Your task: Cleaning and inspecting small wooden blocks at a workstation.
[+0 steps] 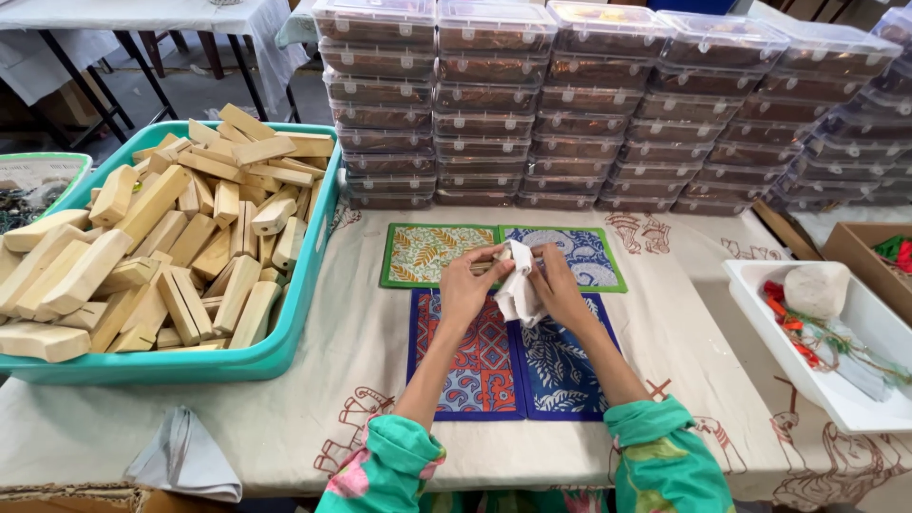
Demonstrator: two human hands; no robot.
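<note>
Worktable (665, 313) under cream cloth with brown printed figures. Behind it, second table (142, 14) in white cloth, black metal legs. Grey floor (190, 95) between them. Wooden chair legs (176, 43) at far side. Cardboard box (855, 247) at right edge. Light even, soft shadows.

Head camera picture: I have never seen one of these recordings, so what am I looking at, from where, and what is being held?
The camera sits on a person's head, looking down at their own two bare hands. The left hand and right hand together hold a white cloth around a small wooden piece above four patterned mats. On the table stand a teal tub of wooden blocks, stacked clear lidded boxes, a white tray and a folded grey cloth.
</note>
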